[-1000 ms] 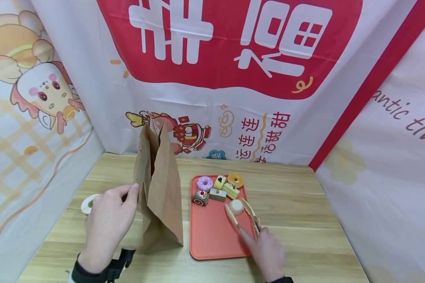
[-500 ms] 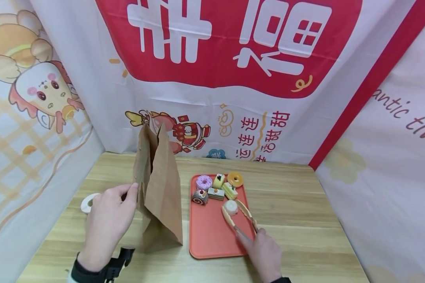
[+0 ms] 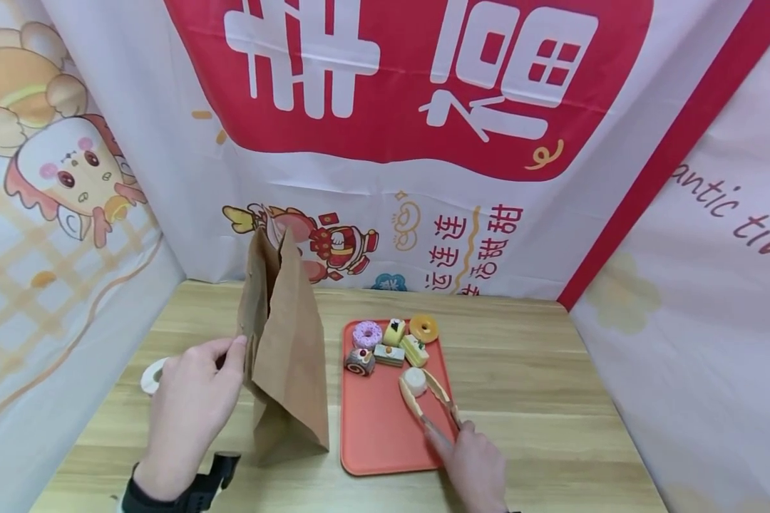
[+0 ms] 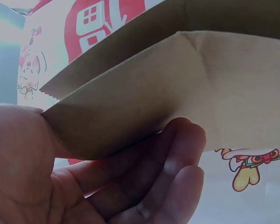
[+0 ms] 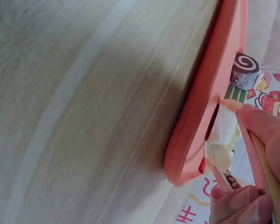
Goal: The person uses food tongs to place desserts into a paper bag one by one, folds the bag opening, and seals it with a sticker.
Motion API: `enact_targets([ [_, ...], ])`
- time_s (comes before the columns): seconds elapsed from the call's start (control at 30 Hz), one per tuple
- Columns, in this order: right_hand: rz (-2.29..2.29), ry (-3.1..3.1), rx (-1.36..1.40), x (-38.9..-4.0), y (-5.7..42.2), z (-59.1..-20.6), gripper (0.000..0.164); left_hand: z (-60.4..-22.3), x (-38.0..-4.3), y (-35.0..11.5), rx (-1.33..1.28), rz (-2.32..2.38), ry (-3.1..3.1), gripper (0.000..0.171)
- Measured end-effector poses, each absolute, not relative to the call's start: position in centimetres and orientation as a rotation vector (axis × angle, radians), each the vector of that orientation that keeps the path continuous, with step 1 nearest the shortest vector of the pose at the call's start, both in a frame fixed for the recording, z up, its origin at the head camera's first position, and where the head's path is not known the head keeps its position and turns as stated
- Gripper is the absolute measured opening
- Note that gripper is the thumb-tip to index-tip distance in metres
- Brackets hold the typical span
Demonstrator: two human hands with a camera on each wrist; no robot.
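Observation:
My left hand (image 3: 195, 399) pinches the near left edge of a standing brown paper bag (image 3: 291, 356), thumb on one side and fingers beneath in the left wrist view. The bag's mouth is parted at the top. In my right hand (image 3: 476, 463) are food tongs (image 3: 412, 406) with cream-coloured tips, their arms either side of a small white round cake (image 3: 415, 381). That cake is on the red tray (image 3: 378, 442), and the right wrist view shows the white cake (image 5: 223, 126) between the tong tips.
Toy sweets fill the tray's far end: a purple donut (image 3: 367, 334), an orange donut (image 3: 424, 328), a chocolate roll (image 3: 360, 361) and several cake slices (image 3: 389, 355). A white ring-shaped roll (image 3: 152, 376) lies left of the bag. Printed cloth (image 3: 385, 171) hangs behind the table.
The tongs and the white cake have shifted a little left across the tray. My left hand keeps its grip on the bag's edge. The head view has tilted slightly.

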State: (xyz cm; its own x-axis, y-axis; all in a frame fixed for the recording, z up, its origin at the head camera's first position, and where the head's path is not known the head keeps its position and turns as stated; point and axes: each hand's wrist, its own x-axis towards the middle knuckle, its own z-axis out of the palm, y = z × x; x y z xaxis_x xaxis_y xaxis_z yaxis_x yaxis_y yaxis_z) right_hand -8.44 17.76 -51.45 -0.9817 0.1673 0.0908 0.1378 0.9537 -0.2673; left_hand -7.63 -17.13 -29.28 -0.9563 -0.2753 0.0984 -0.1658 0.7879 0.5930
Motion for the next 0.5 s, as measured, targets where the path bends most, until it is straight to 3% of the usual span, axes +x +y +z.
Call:
enact_targets([
  [0.5,0.455,-3.147,-0.325,-7.95,17.1,-50.9,0.073,-29.44,-7.6,-17.48,0.33,-0.909,-2.787,0.043],
])
